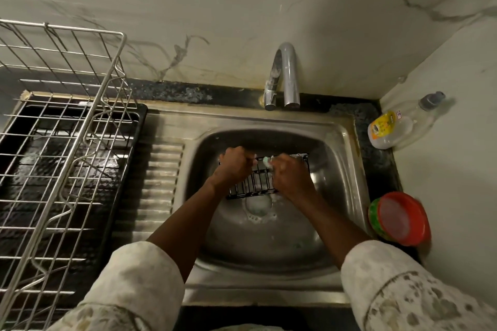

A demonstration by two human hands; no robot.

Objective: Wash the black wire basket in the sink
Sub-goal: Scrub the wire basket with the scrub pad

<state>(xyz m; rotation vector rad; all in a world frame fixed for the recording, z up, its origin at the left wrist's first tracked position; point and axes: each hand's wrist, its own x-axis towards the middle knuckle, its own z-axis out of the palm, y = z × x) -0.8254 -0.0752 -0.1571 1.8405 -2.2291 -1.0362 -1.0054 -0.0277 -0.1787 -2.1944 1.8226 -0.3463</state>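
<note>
Left hand (234,166) clenched on the black wire basket (252,186) — steadying it in the stainless-steel sink (347,148) — right hand (289,179) grasping a pale-green scrub pad (266,161) for scouring.

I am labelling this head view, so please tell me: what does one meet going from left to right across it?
In order: rack → drainboard → left hand → right hand → tub. Left out because they overlap others: basket, tap, bottle.

Dim, yellowish light; wide-angle bowing, perhaps slight blur.
</note>
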